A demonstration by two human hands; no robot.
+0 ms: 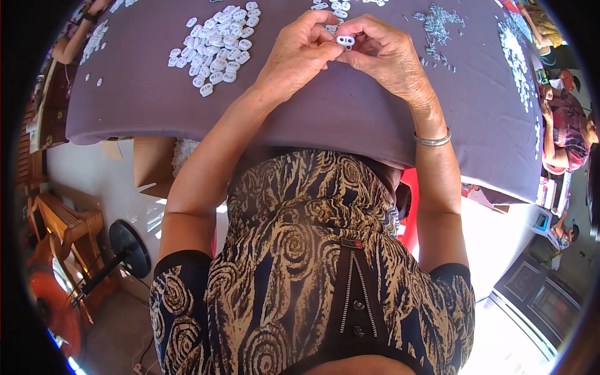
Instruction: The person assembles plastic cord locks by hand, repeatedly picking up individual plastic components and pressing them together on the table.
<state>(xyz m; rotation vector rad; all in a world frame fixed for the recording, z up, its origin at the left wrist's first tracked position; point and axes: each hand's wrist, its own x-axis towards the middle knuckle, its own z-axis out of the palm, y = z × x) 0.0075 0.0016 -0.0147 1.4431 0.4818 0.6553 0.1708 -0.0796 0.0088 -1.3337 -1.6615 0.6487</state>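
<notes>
Both my hands meet above the far middle of the table. Between the thumb and forefinger of my right hand (392,61) is a small white two-holed cord lock (345,40), its holes facing up. My left hand (297,55) is closed in a pinch right beside it, fingertips close against the piece; what they grip, if anything, is hidden. Left of my hands lies a heap of similar white pieces (215,49). More white pieces (339,7) lie just beyond my fingers. A scatter of tiny metal springs (440,26) lies to the right.
A dark purple cloth (350,115) covers the table. Other white pieces (515,62) lie along its right side. People sit at the right, one in a checked shirt (567,125); another person's arm (69,47) shows at far left. An open cardboard box (153,165) stands below the table edge.
</notes>
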